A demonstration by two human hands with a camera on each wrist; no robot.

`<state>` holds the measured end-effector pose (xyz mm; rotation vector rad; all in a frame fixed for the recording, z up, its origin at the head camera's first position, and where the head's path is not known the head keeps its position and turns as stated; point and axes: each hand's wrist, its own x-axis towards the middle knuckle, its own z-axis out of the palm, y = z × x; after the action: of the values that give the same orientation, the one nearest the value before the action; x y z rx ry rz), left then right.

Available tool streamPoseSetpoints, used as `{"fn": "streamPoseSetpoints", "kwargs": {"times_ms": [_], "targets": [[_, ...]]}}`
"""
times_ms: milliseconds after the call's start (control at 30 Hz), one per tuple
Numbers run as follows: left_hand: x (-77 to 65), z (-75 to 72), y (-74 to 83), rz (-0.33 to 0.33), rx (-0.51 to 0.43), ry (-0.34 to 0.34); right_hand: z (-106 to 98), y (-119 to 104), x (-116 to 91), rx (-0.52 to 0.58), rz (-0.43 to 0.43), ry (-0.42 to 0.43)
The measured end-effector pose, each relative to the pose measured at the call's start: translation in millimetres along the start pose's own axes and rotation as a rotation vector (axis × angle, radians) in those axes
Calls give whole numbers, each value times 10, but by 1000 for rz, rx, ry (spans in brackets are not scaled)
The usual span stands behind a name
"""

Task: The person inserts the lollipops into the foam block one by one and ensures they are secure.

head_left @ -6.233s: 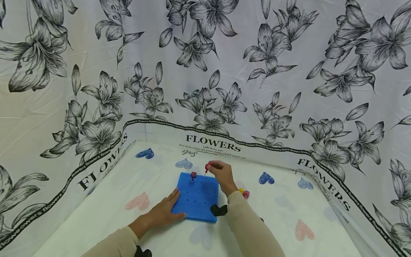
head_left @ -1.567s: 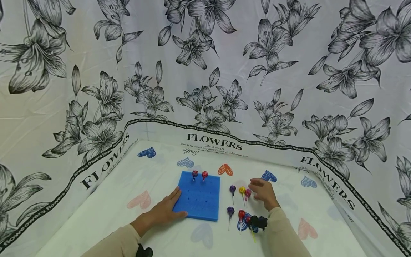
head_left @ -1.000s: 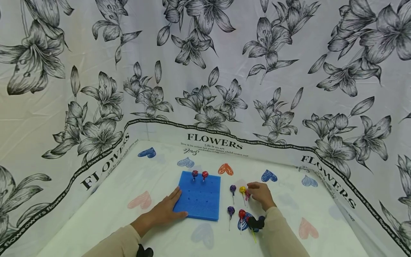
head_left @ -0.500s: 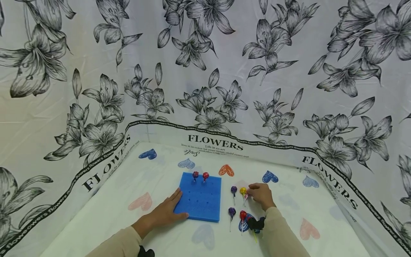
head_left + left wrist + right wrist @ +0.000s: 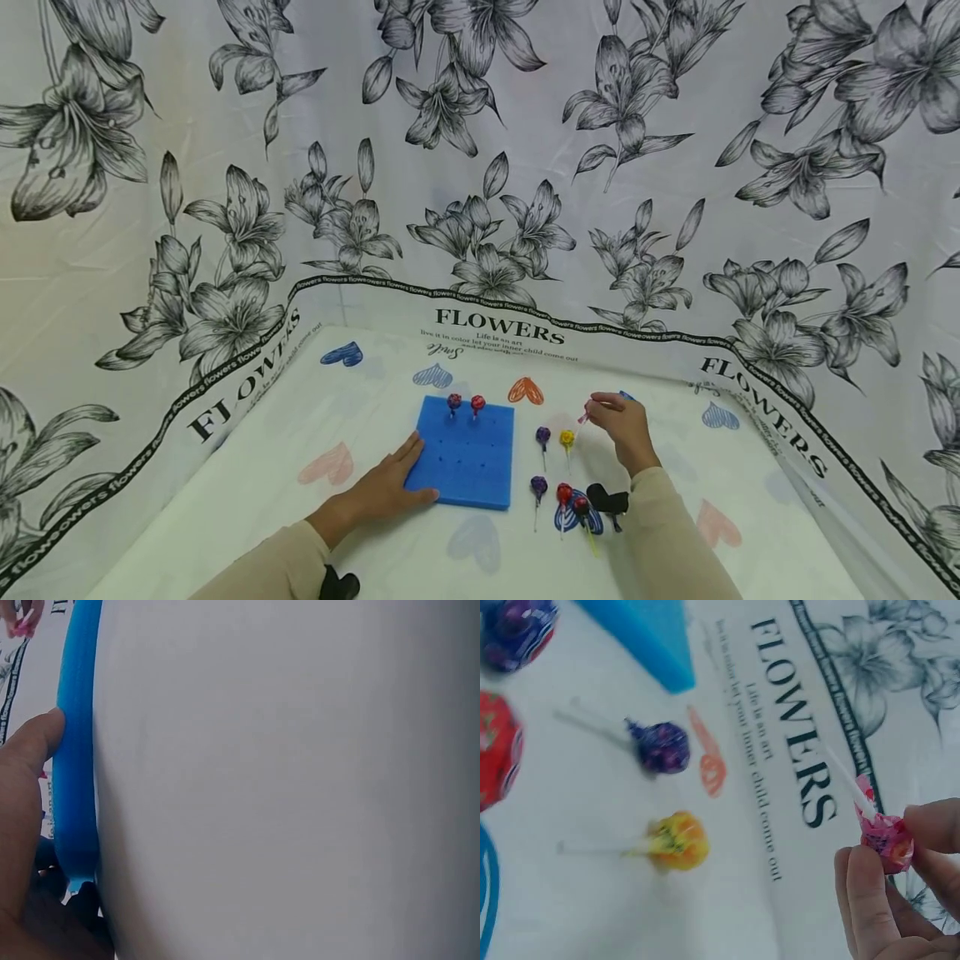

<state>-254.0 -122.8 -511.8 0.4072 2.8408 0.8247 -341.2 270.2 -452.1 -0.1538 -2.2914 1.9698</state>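
My right hand pinches a pink-wrapped lollipop by its candy head, lifted off the table, its white stick pointing away from the fingers. My left hand rests with straight fingers along the left edge and near corner of a blue foam block. Two lollipops stand upright in the block's far row: a dark red-and-blue one and a red one. Small holes dot the rest of its top. In the left wrist view, the thumb touches the block's side.
Right of the block lie a yellow lollipop, two purple lollipops, a red lollipop and a darker red one with a yellow stick. A black wrist strap part hangs over the table there. A flower-printed curtain stands behind.
The red lollipop, earlier in my right hand, now stands in the block. My right hand moved to the loose lollipops, took hold of the pink one and raised it. The left hand stayed put.
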Motion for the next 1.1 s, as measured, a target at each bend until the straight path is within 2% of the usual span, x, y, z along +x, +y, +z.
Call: {"fn": "streamPoseSetpoints", "kwargs": {"times_ms": [100, 233, 433, 767, 1100], "targets": [[-1, -10, 7, 1, -5, -2, 16, -86, -19, 76, -43, 20], [-16, -14, 16, 3, -17, -2, 55, -199, -48, 104, -83, 45], [-20, -14, 12, 11, -20, 2, 82, -402, -158, 126, -149, -11], [-21, -11, 15, 2, -18, 0, 157, -741, -303, 81, -251, -68], [-32, -24, 21, -8, -17, -12, 317, -1026, -400, 164, -397, -88]]}}
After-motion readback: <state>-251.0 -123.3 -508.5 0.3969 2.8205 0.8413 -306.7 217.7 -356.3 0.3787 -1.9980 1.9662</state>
